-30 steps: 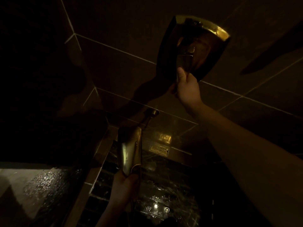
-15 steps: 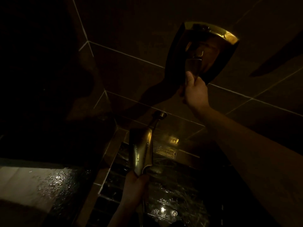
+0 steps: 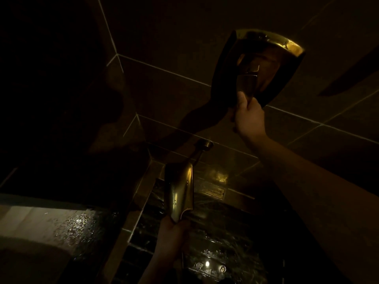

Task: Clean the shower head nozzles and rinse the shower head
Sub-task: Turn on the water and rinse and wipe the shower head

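While the light is very dim, the right hand (image 3: 248, 117) shows raised high on the right, its grip closed round the lower end of a brass-coloured fixture (image 3: 258, 64), thumb pressed up against a narrow lever-like piece at the middle of it. That fixture spreads out above the grip into a wide curved plate against the dark tiled wall (image 3: 164, 93); whether it is a fixed shower head or a mounting plate I cannot tell. Below and to the left of that grip, the left hand (image 3: 171, 234) is wrapped round the bottom of a slim brass handheld shower head (image 3: 181, 193), which stands nearly upright above the fingers, water drops on its shiny face. Its upper end narrows toward a round brass wall fitting (image 3: 205, 144) just above it. Right of the left hand's grip, a small brass drain grate (image 3: 214, 191) sits in the wall base. Beneath both grips lies a wet, dark tiled floor (image 3: 221, 253), and left of the lower grip a pale wet ledge (image 3: 61, 224) glistens with droplets.
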